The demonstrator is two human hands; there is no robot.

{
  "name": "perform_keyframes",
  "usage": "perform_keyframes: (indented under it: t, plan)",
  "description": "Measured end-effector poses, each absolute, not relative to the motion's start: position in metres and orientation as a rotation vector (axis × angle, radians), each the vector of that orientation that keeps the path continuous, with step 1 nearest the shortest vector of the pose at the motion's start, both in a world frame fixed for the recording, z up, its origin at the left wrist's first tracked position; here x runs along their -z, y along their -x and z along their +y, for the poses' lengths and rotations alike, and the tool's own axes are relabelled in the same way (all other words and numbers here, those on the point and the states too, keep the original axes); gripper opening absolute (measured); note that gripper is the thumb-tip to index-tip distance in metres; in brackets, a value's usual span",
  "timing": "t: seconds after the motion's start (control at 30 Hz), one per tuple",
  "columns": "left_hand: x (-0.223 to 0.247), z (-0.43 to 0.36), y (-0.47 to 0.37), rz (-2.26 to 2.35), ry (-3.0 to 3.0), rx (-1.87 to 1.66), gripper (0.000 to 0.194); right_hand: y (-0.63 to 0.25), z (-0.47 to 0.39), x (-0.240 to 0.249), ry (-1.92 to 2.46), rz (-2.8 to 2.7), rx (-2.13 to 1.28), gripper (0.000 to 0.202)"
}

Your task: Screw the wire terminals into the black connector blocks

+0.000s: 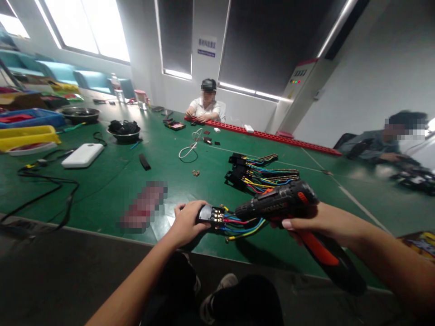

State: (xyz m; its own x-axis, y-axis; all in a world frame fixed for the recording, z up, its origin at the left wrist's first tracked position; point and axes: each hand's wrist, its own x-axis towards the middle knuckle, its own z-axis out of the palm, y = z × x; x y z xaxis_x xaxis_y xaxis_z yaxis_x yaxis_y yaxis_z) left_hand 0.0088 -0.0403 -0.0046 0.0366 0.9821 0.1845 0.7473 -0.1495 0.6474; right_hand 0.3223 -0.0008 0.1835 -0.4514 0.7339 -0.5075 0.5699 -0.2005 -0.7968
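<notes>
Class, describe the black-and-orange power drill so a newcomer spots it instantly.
Find the broad green table, then the wearer's right hand by its near edge. It grips the black-and-orange power drill, the only pistol-shaped thing there.

Left hand (190, 222) grips a black terminal block (206, 222) at the near edge of the green table (163, 156). Right hand (306, 222) holds a cordless drill (282, 200), nose directed at the block's wired end (bit contact cannot be confirmed). Further wired blocks (237, 175) lie beyond the drill. Small brass-coloured parts (196, 173) lie in a cluster left of these. One co-worker (207, 106) sits opposite, another (367, 140) at right.
</notes>
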Motion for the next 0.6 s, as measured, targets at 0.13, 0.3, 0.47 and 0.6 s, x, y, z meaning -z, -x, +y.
perform_keyframes:
  t: [0.13,0.3,0.47,0.6]
  plan:
    - [0.009,-0.039,-0.008,1.719,-1.974,-0.911,0.046,-0.319,0.001,-0.186,1.611,-1.952,-1.691,0.046]
    - [0.016,-0.039,-0.007,1.675,-2.016,-0.943,0.045,-0.3,0.013,-0.205,1.662,-2.229,-1.61,0.039]
    - [0.017,-0.039,-0.007,1.678,-2.008,-0.948,0.046,-0.244,0.029,-0.239,1.658,-2.665,-1.577,0.025]
    - [0.015,-0.038,-0.006,1.677,-2.001,-0.931,0.046,-0.201,0.037,-0.253,1.686,-2.857,-1.491,0.022]
